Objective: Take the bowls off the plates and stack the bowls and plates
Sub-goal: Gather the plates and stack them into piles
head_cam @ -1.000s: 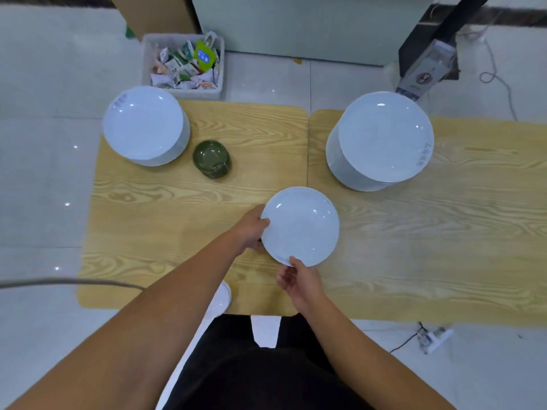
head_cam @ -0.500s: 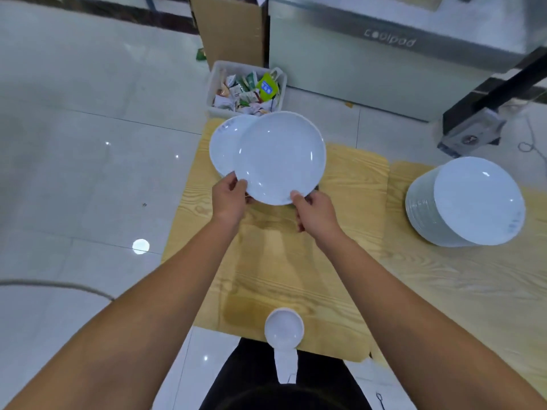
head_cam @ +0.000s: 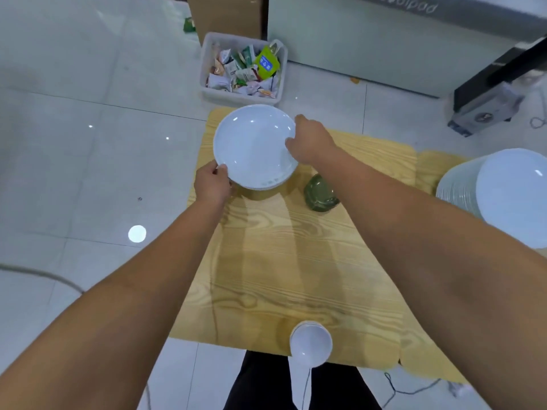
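Overhead, the left hand (head_cam: 211,184) and right hand (head_cam: 309,140) each had a grip clasped on a white plate (head_cam: 251,143) at the stack (head_cam: 268,186); lowering it level and centred would seat it.

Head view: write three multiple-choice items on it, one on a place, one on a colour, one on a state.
1. The small bowl sits at the table's: A) near edge B) far edge C) middle.
2. The jar is: A) red B) green C) blue.
3. The top plate is: A) lying untouched B) gripped by the left hand and right hand C) gripped by one hand only.
Answers: A, it stands by the edge nearest the person; B, it looks dark green; B, each grips an opposite rim.
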